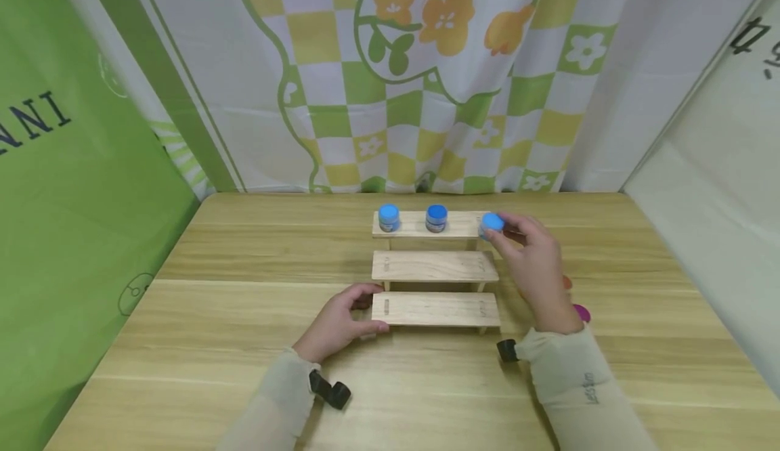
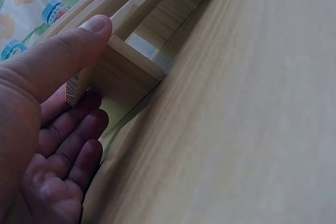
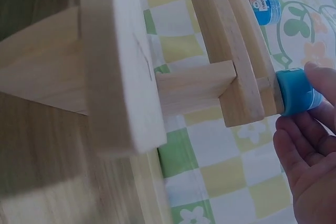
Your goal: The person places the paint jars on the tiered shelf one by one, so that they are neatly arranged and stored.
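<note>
A three-step wooden display stand stands on the table. My left hand grips the left end of its lowest step, thumb along the front edge; in the left wrist view the fingers curl by the board's end. On the top step, a light-blue-lidded jar sits at the left and a darker blue-lidded jar near the middle. My right hand pinches a third blue-lidded jar at the top step's right end. In the right wrist view this blue jar touches or nearly touches the board.
Right of the stand, a magenta round thing and an orange-red thing show partly from behind my right hand and wrist. The wooden table reaches back to a patterned curtain. Fabric panels hang at both sides.
</note>
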Available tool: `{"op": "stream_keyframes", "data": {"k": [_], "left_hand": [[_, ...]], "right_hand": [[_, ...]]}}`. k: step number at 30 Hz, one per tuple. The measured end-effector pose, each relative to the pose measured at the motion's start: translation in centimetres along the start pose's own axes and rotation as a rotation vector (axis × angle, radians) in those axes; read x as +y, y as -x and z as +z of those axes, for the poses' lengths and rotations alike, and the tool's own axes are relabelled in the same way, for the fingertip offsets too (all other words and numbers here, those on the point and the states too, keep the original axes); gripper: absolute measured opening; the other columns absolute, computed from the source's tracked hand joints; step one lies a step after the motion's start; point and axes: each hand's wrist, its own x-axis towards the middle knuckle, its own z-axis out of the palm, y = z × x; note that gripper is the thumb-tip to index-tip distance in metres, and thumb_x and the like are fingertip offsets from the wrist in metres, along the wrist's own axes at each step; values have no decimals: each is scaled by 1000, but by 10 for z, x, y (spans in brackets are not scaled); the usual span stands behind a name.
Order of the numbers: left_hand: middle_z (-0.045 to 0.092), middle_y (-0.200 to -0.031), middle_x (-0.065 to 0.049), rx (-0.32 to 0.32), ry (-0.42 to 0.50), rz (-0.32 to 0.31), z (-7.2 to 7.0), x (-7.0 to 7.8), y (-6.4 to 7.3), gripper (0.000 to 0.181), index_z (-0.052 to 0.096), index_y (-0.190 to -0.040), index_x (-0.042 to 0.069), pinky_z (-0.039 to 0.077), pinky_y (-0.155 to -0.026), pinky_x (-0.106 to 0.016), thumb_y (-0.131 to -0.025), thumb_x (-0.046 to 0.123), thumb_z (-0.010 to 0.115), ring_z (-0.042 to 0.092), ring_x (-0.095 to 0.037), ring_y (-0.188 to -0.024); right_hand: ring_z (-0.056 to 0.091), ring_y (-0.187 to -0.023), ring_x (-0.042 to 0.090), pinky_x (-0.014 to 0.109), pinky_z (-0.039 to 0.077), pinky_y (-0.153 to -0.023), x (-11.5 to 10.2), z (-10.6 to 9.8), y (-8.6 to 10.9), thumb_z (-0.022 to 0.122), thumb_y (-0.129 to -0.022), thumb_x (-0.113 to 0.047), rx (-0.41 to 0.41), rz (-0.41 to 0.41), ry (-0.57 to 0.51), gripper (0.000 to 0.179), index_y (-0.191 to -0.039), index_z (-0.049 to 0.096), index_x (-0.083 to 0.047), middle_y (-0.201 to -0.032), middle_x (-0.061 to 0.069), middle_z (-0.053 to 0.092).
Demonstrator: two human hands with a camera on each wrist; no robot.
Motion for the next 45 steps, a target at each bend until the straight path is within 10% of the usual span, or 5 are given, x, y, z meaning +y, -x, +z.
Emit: {"op": "stream_keyframes", "data": {"k": [18,45], "left_hand": [[55,-118,8,-5,6,-4,0,-1,0,62,55,-122,29,43,-90,-40,-67,40,81,54,-16,-105],[55,-119,9,-8,7,13,0,1,-1,61,54,-122,29,44,-90,-37,-68,40,81,54,-13,-104]], "right_hand": [[55,-107,19,35,48,-87,0,10,-4,68,-80,-46,-17,111,-87,52,-120,61,-12,-116,1,58],[54,-95,17,20,44,-70,2,20,-15,66,-84,-39,23,57,-54,46,-120,61,-10,-108,3,59]]}}
